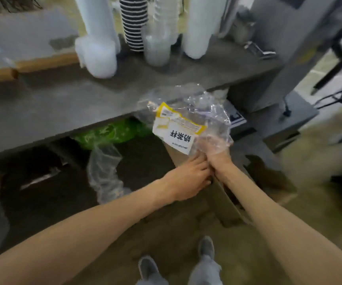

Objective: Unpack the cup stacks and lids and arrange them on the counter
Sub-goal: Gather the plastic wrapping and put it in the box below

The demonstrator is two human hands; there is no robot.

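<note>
Here, plastic wrapper above right hand.

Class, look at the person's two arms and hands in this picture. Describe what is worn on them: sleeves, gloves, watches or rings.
Both forearms are bare as far as the frame shows, with no sleeves in view. The left hand and right hand wear no gloves. No watch, bracelet or ring shows; clear plastic film partly covers the right hand's fingers.

Drinks shop, cup stacks, counter
</note>
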